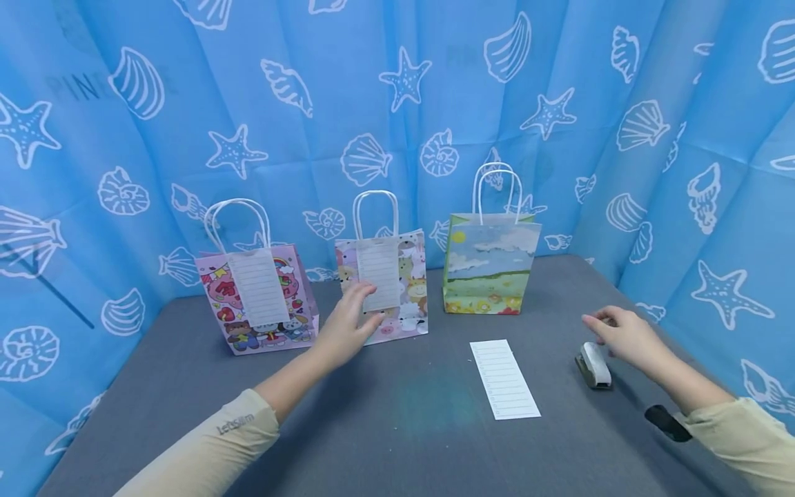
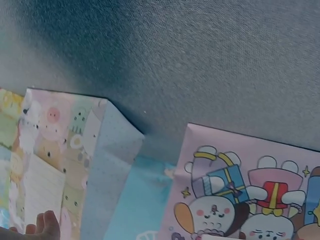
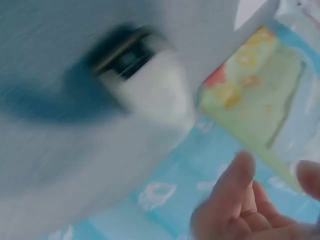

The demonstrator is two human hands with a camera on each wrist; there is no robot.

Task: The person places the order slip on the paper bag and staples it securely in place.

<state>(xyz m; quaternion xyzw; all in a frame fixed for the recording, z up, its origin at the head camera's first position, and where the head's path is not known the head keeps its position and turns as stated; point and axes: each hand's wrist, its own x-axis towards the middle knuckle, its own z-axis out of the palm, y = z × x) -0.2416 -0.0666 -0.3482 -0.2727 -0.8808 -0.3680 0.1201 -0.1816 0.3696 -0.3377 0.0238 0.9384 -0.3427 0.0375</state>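
Observation:
My left hand (image 1: 346, 324) is in front of the middle paper bag (image 1: 413, 304), which has cartoon animals on it. Its fingers are extended near the lined paper strip (image 1: 379, 276) on that bag; whether they touch it I cannot tell. A pink cartoon bag (image 1: 267, 338) with another lined strip (image 1: 257, 286) stands on the left. Just above a white stapler (image 1: 595, 364) hovers my right hand (image 1: 624, 338), its fingers loosely curled with nothing visible between them. The right wrist view has the stapler (image 3: 155, 85) blurred and apart from the fingers.
A landscape-print paper bag (image 1: 491, 269) stands at the back right. One loose lined strip (image 1: 506, 379) lies flat on the grey table (image 1: 373, 442) left of the stapler. Behind everything hangs a blue shell-print curtain (image 1: 397, 117).

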